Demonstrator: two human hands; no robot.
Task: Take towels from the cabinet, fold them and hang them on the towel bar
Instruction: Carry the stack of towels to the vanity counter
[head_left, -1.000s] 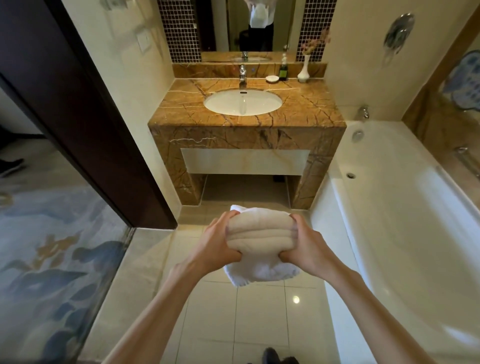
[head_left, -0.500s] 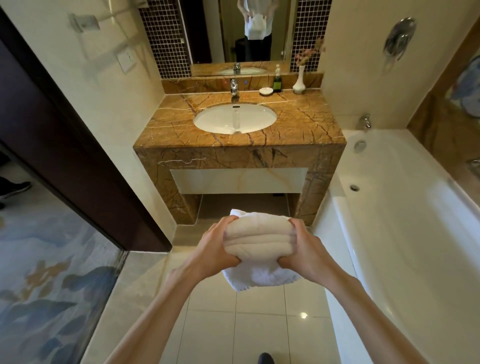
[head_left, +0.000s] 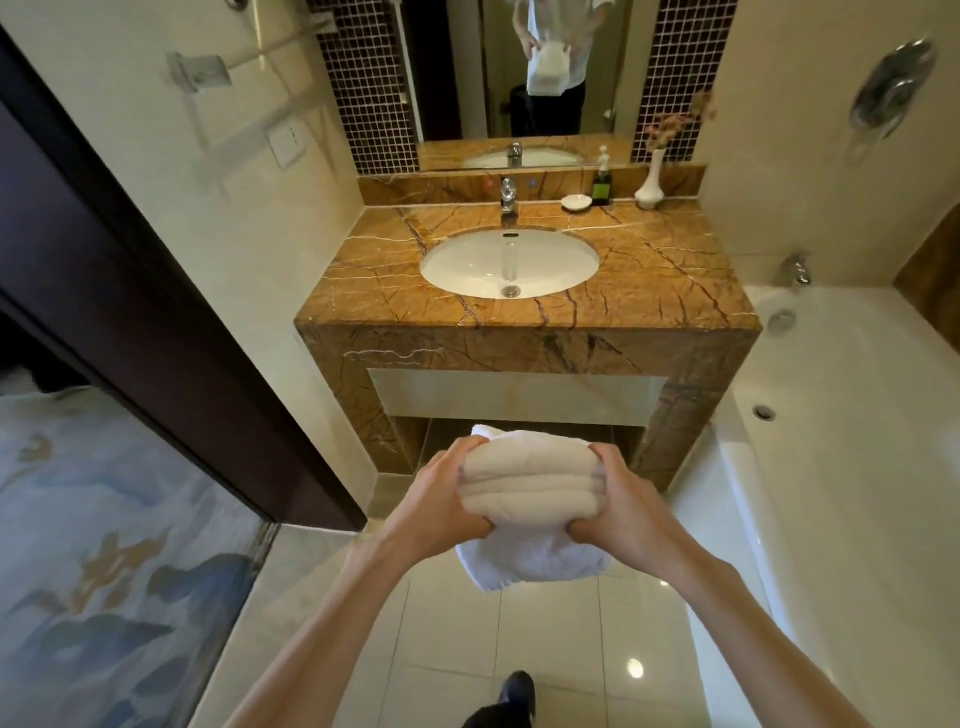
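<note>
The folded towels (head_left: 532, 483) hang in mid-air near the marble surface (head_left: 649, 270), left hand (head_left: 441, 504) and right hand (head_left: 623, 512) clamping their ends with curled fingers (head_left: 460, 453); soft, light and bulky, they probably need this two-ended squeeze to stay stacked.

Towels: a stack of folded cream towels (head_left: 532, 488) lies level, one on another, with the rounded fold edges facing me.
Bottom towel: a whiter towel (head_left: 535, 564) sits under the cream ones. Its near end sags below the stack, and a white corner shows at the far upper left.
Hold: my left hand (head_left: 441, 504) grips the left end and my right hand (head_left: 618, 514) the right end, fingers curled round it, in mid-air above the floor.
Towel bar: a chrome towel bar (head_left: 202, 73) is high on the left wall, well apart from the stack.
</note>
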